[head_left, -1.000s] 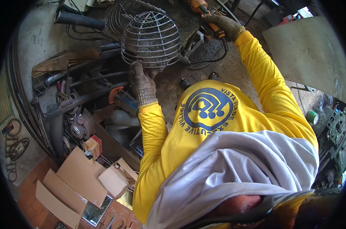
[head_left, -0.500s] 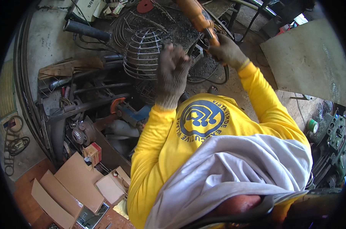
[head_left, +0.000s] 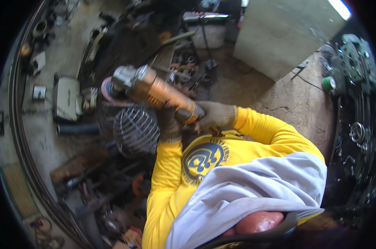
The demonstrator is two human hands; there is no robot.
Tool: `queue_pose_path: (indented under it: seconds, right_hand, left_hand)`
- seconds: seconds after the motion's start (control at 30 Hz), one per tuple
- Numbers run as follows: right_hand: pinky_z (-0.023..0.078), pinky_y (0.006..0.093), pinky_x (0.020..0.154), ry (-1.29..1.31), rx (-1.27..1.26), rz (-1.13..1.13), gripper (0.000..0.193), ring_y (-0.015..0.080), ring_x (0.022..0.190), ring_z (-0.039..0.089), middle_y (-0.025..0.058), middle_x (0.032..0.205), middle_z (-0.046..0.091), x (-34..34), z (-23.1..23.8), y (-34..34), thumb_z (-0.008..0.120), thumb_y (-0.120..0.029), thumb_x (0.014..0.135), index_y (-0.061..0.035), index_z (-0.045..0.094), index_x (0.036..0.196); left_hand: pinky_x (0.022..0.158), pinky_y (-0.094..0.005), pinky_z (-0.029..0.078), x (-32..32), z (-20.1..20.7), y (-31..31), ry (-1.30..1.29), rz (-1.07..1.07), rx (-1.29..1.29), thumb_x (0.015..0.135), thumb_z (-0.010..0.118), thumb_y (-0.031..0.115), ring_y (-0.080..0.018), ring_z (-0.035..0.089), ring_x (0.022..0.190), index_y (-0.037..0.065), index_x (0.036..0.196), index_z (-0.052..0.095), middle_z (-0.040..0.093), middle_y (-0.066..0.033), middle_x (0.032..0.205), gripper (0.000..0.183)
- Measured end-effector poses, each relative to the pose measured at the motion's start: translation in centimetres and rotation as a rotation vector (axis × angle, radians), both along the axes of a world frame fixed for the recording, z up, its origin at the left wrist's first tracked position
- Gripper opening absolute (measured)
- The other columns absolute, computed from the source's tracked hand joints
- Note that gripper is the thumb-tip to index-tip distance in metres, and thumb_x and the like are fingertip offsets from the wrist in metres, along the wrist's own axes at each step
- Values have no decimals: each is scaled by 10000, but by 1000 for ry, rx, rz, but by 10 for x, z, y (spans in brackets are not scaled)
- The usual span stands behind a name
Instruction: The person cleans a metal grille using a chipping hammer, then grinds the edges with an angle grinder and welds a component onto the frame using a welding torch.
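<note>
An orange angle grinder point(head_left: 165, 92) with a silver gear head points up and to the left in front of my chest. Its reddish disc point(head_left: 109, 90) is at the far left end. My right hand point(head_left: 219, 114), in a brown work glove, is closed round the grinder's rear handle. Under the body of the tool, my gloved left hand point(head_left: 169, 129) grips it from below; most of those fingers are hidden behind it. Just left of that hand stands a dome-shaped wire cage point(head_left: 134, 130), below the disc and apart from it.
A dark pipe point(head_left: 78, 129) and a pale box point(head_left: 66, 97) lie at the left. Mixed metal scrap point(head_left: 188, 72) lies beyond my hands. At the right are a large tilted sheet point(head_left: 275, 37), a green can point(head_left: 328, 84) and dark machinery point(head_left: 358, 70).
The grinder has swung left and closer, its disc end now in view. My left hand, raised without holding the grinder before, is now on its body. The view has turned.
</note>
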State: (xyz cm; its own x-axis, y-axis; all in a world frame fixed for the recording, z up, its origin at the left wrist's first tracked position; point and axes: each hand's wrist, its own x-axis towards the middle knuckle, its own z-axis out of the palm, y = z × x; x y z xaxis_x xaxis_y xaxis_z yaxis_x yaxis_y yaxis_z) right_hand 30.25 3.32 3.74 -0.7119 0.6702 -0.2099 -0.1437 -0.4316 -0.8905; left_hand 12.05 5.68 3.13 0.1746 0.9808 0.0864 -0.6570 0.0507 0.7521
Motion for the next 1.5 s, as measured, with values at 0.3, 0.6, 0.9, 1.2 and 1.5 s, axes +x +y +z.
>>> queue_pose_path:
  seconds: [0.3, 0.6, 0.9, 1.2, 1.5]
  right_hand:
    - [517, 308, 868, -356, 290, -112, 707, 168, 980, 630, 116, 1117, 647, -3, 5, -8, 768, -153, 731, -62, 451, 1357]
    - [335, 343, 1091, 102, 353, -158, 1117, 191, 1279, 421, 124, 1438, 420, 24, -2, 45, 844, -436, 710, -40, 187, 1522]
    - [436, 316, 977, 31, 384, -372, 954, 180, 1132, 538, 73, 1232, 574, 1, -2, 81, 878, -254, 647, -54, 367, 1428]
    - [466, 300, 930, -26, 363, -432, 861, 155, 1083, 554, 61, 1184, 595, -1, 20, 60, 823, -93, 666, -64, 385, 1406]
    - [519, 321, 882, 87, 483, -579, 653, 179, 1016, 603, 62, 1128, 610, -12, 26, 48, 683, 27, 724, -72, 458, 1329]
  left_hand:
    - [896, -454, 544, 13, 5, -7, 40, 55, 6, 740, 789, 309, -294, 633, 995, -16, 1269, 430, 581, -151, 1111, 717]
    - [821, -308, 541, 9, -15, -3, 430, 147, 76, 750, 816, 360, -168, 630, 953, 26, 1239, 507, 620, -75, 1076, 668]
    - [857, -325, 528, 23, -13, 7, 627, -39, 328, 779, 772, 242, -176, 627, 970, 49, 1303, 455, 620, -80, 1084, 643]
    - [877, -344, 523, 18, 9, 5, 803, -66, 482, 758, 785, 307, -193, 633, 993, 39, 1278, 463, 623, -103, 1108, 668]
    - [732, -353, 537, -67, 81, -43, 1452, -133, 406, 805, 759, 323, -210, 664, 787, 51, 1014, 625, 673, -73, 846, 368]
